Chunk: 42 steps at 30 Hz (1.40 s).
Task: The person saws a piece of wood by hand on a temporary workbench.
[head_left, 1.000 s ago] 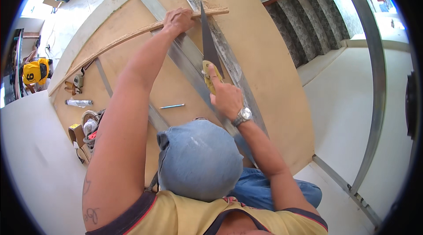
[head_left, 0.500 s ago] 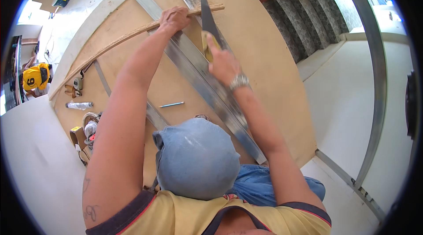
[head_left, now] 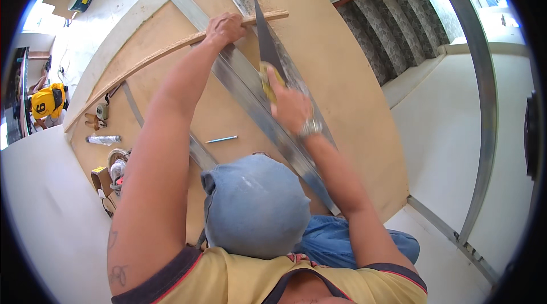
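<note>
Handsaw, one, is crossing one wood strip in the head view, right hand wrapping round its yellow handle, a finger extending along it, probably for aim. Left hand is gripping the strip just left of the handsaw, likely steadying it; one blue pencil and two buckets are sitting apart.

The handsaw has a dark, tapering blade and a yellowish handle; its tip points up the view, the blade crossing the wooden strip near its right end; the strip is long, narrow, light brown, running obliquely from lower left.
</note>
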Tool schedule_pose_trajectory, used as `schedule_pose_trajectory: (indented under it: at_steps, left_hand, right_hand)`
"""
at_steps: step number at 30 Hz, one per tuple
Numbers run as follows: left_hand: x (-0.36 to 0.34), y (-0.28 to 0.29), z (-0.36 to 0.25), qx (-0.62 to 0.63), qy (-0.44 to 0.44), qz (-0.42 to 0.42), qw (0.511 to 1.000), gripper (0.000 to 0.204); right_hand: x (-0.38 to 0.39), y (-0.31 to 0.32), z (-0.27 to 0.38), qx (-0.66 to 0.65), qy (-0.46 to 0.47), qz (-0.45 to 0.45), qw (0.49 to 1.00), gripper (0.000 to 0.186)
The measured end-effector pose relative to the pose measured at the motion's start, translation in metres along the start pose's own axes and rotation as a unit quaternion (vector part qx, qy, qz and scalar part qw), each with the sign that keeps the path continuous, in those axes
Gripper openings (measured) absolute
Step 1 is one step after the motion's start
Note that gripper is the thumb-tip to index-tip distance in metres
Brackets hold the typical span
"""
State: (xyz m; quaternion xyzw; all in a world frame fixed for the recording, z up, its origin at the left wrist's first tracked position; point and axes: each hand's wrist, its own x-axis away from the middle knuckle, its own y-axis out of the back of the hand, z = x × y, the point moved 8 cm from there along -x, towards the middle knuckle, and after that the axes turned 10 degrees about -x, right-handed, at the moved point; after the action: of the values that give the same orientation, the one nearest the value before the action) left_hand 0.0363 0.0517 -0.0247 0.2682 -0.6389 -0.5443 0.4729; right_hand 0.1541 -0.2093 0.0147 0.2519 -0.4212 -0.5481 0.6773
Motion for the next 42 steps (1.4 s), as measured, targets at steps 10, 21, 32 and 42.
schedule_pose_trajectory:
  at_steps: [10,21,32,42]
  left_hand:
    - [-0.004,0.001,-0.004,0.037,0.011,-0.023,0.999,0.035]
    - [-0.010,0.008,-0.023,0.013,-0.037,-0.057,0.998,0.032]
    - [-0.017,-0.004,-0.021,0.029,-0.039,-0.016,0.999,0.032]
    - [-0.013,0.004,-0.029,0.024,-0.040,-0.001,0.999,0.033]
  right_hand:
    - [-0.058,0.019,-0.001,0.028,-0.002,-0.022,0.999,0.091]
    - [-0.049,0.016,-0.001,0.031,0.017,-0.018,0.999,0.093]
    - [-0.029,0.014,-0.017,0.004,0.016,-0.040,0.999,0.096]
    - [-0.032,0.009,-0.019,0.016,-0.010,-0.020,1.000,0.095]
